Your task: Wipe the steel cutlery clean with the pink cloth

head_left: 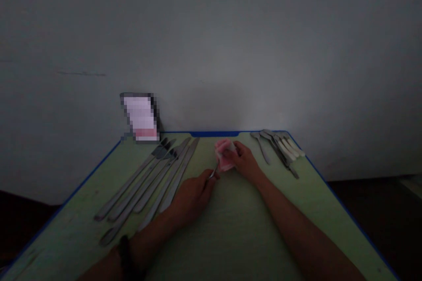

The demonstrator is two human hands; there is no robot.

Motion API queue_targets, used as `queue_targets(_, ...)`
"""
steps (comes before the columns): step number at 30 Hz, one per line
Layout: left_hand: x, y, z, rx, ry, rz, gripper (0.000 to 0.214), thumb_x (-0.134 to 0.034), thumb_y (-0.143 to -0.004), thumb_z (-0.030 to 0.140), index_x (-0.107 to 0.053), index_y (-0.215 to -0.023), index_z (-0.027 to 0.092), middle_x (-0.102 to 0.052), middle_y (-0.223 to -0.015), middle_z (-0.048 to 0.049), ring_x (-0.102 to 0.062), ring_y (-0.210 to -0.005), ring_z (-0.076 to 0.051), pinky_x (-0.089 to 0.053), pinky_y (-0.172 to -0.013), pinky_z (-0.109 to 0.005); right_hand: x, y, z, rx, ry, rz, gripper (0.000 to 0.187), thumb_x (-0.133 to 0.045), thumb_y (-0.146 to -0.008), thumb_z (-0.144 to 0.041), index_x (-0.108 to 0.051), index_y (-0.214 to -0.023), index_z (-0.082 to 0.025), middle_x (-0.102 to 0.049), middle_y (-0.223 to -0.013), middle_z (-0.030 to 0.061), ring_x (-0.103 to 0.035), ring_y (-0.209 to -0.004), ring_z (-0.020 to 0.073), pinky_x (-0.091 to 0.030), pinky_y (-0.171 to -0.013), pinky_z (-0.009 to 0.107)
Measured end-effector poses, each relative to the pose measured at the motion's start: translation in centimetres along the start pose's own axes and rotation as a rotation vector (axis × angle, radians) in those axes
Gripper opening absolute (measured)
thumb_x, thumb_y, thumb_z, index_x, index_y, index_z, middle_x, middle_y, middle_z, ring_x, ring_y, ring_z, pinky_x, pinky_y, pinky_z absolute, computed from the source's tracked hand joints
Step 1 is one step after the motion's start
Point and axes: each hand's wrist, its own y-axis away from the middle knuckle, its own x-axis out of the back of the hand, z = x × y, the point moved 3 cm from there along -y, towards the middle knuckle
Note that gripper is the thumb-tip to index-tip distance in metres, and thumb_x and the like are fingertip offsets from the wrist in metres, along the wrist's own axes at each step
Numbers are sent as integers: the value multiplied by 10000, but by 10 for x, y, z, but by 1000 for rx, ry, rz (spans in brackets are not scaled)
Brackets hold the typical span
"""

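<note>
Near the far middle of the table, my left hand (196,195) is closed around a thin piece of metal cutlery (212,174). The cutlery's far end goes into a pink and white cloth (227,166), so its kind is hidden. My right hand (246,161) grips this cloth, its fingers folded around it and the covered metal. To the left of my left hand lie several long table knives (180,171) and other long-handled metal cutlery (127,202), roughly side by side. Beyond my right hand lie metal spoons (262,147) and pieces of cutlery with white handles (288,149).
The light green table (244,237) has a blue rim and stands against a grey wall (211,44). A device with a blurred lit screen (141,116) leans at the back left corner. The room is dim.
</note>
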Motion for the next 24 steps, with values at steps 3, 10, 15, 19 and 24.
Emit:
queue_targets(3,2,0,2,9,52,7,338,-275,-926,380,-545,-1021,200,-605,-679,-7,-575,-618,-162,-360,-582,-240,0,2,-1,1,-78,-62,324,-545,-769,-480,-613,-876,-182,-590,-751,-1,-508,-649,120,-396,-594,237)
queue_targets(10,1,-2,2,4,110,-31,431,-221,-929,409,-601,-892,210,-520,-552,28,-525,-555,-142,-351,-544,-224,-1,-5,6,-84,-427,113,376,-524,-777,-525,-622,-912,-188,-635,-838,25,-565,-755,149,-431,-687,264)
queue_targets(15,2,-2,2,3,99,-56,397,-213,-929,382,-567,-886,207,-527,-576,33,-529,-559,-132,-366,-555,-221,2,-13,8,-128,-657,106,363,-498,-768,-544,-608,-859,-210,-647,-817,23,-590,-753,156,-464,-679,278)
queue_targets(19,3,-1,4,-14,76,-38,404,-202,-933,371,-571,-907,209,-537,-578,31,-548,-581,-140,-373,-570,-228,8,-11,14,-188,-652,151,286,-534,-728,-497,-580,-743,-215,-630,-686,10,-585,-676,169,-474,-616,285)
queue_targets(24,2,1,8,-20,-38,-28,423,-205,-932,363,-605,-936,224,-594,-616,11,-583,-614,-161,-387,-616,-252,10,-10,14,-189,-623,124,307,-518,-732,-502,-585,-763,-204,-624,-659,12,-578,-655,178,-475,-590,289)
